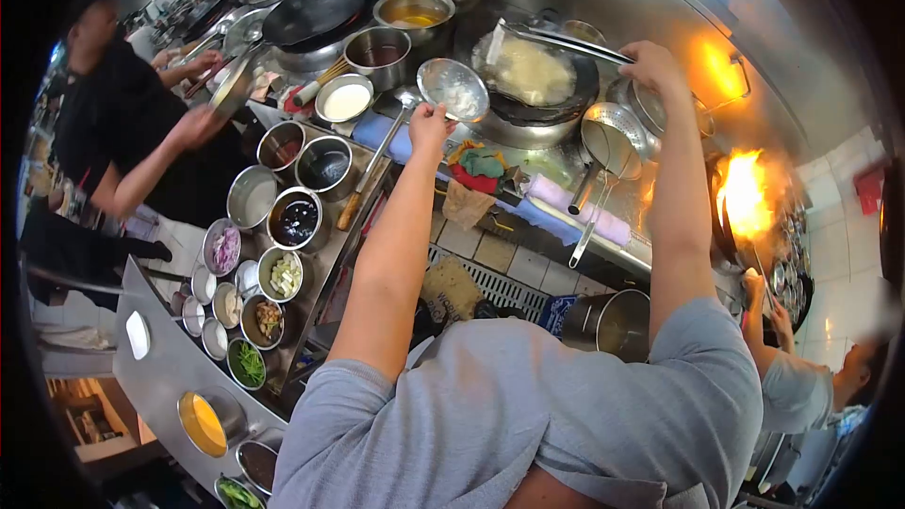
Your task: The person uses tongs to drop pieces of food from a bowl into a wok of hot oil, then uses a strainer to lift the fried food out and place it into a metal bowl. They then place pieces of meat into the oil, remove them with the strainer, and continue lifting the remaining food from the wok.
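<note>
My left hand (431, 124) grips the rim of a small metal bowl (438, 75) with white powder in it, held up beside the wok. My right hand (654, 66) is closed on the handle end of long metal tongs (570, 42). The tongs reach left across the wok (586, 92), their tips at its far left edge by a pale piece. Inside the wok, pale yellow food (533, 73) lies in bubbling oil. Just left of my left hand, a ladle (382, 143) with a wooden handle rests over the counter edge.
A perforated strainer (603, 118) sits right of the wok. Folded cloths (584, 207) line the stove's front edge. Pots of sauces and cut vegetables (286, 275) crowd the left counter. Co-workers stand at left (132, 123) and right (801, 386), the right one near a tall flame (745, 193).
</note>
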A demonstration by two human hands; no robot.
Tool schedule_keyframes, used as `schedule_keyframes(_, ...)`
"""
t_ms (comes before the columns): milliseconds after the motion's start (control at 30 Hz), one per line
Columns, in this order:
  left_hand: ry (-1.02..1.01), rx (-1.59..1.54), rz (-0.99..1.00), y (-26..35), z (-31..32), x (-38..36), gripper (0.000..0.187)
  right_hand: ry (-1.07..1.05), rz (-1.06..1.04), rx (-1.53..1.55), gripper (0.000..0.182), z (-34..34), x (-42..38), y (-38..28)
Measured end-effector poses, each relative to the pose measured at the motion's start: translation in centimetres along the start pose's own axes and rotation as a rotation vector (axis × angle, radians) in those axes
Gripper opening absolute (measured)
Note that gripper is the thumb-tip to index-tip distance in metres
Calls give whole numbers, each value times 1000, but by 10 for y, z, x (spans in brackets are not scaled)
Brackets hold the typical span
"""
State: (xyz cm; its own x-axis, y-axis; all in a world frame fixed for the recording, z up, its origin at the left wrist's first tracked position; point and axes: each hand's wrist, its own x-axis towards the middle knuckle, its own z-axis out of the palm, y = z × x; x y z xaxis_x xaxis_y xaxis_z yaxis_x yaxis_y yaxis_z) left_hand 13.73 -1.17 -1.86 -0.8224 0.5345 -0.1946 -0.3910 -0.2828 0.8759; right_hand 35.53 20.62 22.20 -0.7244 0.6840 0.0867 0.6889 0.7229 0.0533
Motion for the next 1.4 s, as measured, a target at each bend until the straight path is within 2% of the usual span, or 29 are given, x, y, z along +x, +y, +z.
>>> schedule_keyframes(33, 15, 8, 13, 3, 0, -4, 16, -111, 21, -45, 36, 12, 17, -4)
schedule_keyframes(133, -10, 1, 21, 7, -7, -7, 16, -76, 110, -73, 35, 66, 71, -15)
schedule_keyframes(167, -26, 0, 38, 9, -11, -9, 17, -81, 104, -72, 35, 66, 71, -17)
schedule_keyframes(267, -37, 97, 57, 10, -30, 0, 18, 41, 56, -19, 33, 4, 9, -66)
schedule_keyframes(333, -24, 181, 102, 16, -39, 2, 19, 113, -90, -72, 30, -20, -25, -78)
schedule_keyframes(367, -13, 257, 143, 17, -40, 2, 19, 114, -82, -72, 30, -23, -40, -81)
schedule_keyframes(433, -27, 341, 187, 26, -36, -1, 20, 194, -345, -281, 23, -28, -59, -87)
schedule_keyframes(500, -40, 439, 258, 27, -25, -4, 22, 205, -389, -320, 19, -12, -65, -90)
schedule_keyframes(567, -48, 453, 246, 24, -14, -3, 22, 184, -458, -371, 10, 3, -64, -94)
schedule_keyframes(667, -44, 440, 193, 13, -11, 4, 21, 163, -316, -327, 15, -1, -67, -77)
schedule_keyframes(700, -37, 412, 147, 9, -12, 8, 20, 193, -245, -209, 25, -20, -84, -78)
schedule_keyframes(733, -36, 409, 146, 5, -14, 8, 20, 192, -246, -211, 25, -30, -88, -73)
schedule_keyframes(800, -40, 166, 27, 0, -17, 8, 20, 103, -52, -40, 35, -41, -89, -57)
schedule_keyframes(933, -80, 159, 55, -2, -19, 7, 21, 128, -98, -80, 37, -33, -82, -46)
schedule_keyframes(1000, -111, 243, 83, 8, -18, 4, 21, 166, -269, -263, 36, -24, -82, -54)
schedule_keyframes(1067, -209, 596, 219, 22, -14, -1, 21, 111, -316, -339, 36, -18, -81, -66)
schedule_keyframes(1133, -253, 660, 236, 20, -17, 10, 20, 54, -372, -506, 34, -5, -76, -74)
schedule_keyframes(1200, -242, 505, 35, 17, -19, 20, 19, 46, -350, -532, 31, -9, -84, -71)
schedule_keyframes(1267, -239, 453, 12, 9, -27, 25, 17, 150, -249, -266, 29, -22, -95, -54)
schedule_keyframes(1400, -234, 269, -97, 9, -29, 16, 16, 137, -83, -132, 34, -42, -97, -29)
